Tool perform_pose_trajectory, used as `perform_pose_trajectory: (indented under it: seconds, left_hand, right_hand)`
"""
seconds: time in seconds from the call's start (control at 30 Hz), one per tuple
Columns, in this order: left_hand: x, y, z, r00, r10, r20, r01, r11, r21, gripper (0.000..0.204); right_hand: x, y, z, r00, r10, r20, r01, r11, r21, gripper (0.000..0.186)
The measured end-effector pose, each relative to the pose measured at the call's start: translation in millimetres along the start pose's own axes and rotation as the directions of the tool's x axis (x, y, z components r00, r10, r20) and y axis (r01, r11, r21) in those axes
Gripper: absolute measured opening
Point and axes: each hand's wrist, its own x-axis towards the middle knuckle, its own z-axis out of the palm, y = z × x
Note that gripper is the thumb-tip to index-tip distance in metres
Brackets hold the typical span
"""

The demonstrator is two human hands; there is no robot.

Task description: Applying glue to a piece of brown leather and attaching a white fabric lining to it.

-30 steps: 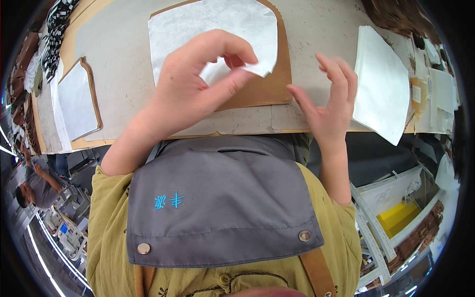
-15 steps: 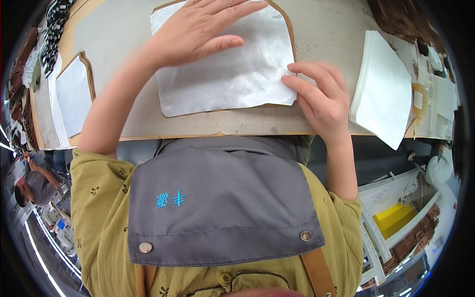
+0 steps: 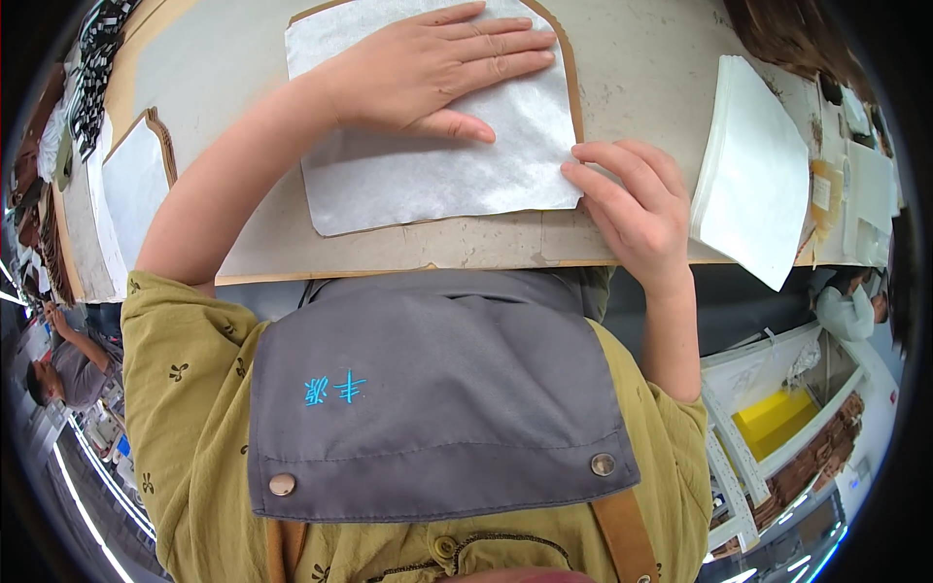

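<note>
Spread open and flat, my left hand [image 3: 442,73] presses on a white sheet [image 3: 408,175], which lies over a brown piece [image 3: 571,83] showing along the top and right edges. At the sheet's right side, my right hand [image 3: 637,204] has its fingers curled onto the edge near the lower corner, closed on it, with the thumb mostly hidden beneath them.
A smaller white-topped brown stack [image 3: 131,185] lies left, white sheets [image 3: 748,170] right, all on the worktable [image 3: 243,233]. Dark strips [image 3: 97,87] and brown scraps [image 3: 777,29] sit at the far corners. Other people [image 3: 73,360] [image 3: 841,311] are at both sides.
The sheet's lifted corner has come down over the brown piece. My left hand has let it go and flattened on top; my right hand has moved in to the right edge.
</note>
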Motion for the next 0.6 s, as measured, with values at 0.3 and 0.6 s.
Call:
perform_pose_trajectory:
  seconds: [0.3, 0.6]
  left_hand:
    - [-2, 48, 0, 0.997, 0.074, 0.004, -0.073, 0.991, -0.116, 0.098]
    - [-10, 79, 1, 0.997, 0.071, 0.03, -0.065, 0.987, -0.149, 0.104]
  right_hand:
    - [-9, -2, -1, 1.0, -0.008, 0.01, 0.008, 1.0, 0.001, 0.03]
    - [-15, -1, -2, 0.998, -0.051, 0.03, 0.052, 0.998, -0.036, 0.029]
